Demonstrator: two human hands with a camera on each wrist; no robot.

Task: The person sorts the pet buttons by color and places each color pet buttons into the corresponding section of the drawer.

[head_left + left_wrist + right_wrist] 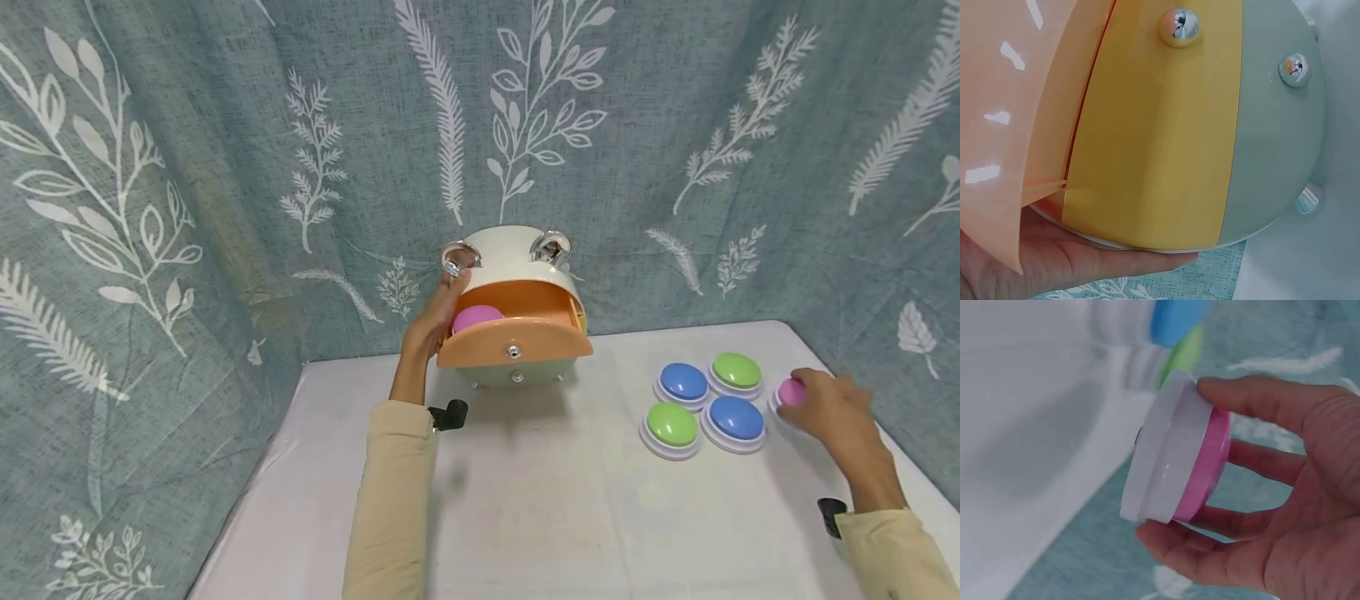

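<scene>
My right hand (pixel 836 412) grips a pink push button (pixel 1166 456) with a white base, thumb and fingers around its rim. In the right wrist view the button is held clear of the tabletop. At the back of the table stands a small rounded drawer cabinet (pixel 498 250) with a white top and two silver ear-like rings. Its orange drawer (pixel 480 346) is pulled out, and a pink dome (pixel 477 317) sits inside at the left. Against the cabinet's left side rests my left hand (pixel 435 315), fingers extended along it.
Blue buttons (pixel 735 417) and green buttons (pixel 672 424) stand grouped on the white table (pixel 525 517), left of my right hand. Below the orange drawer are a yellow drawer (pixel 1154 137) and a green drawer (pixel 1272 144) with silver knobs. Patterned teal cloth (pixel 360 167) hangs behind.
</scene>
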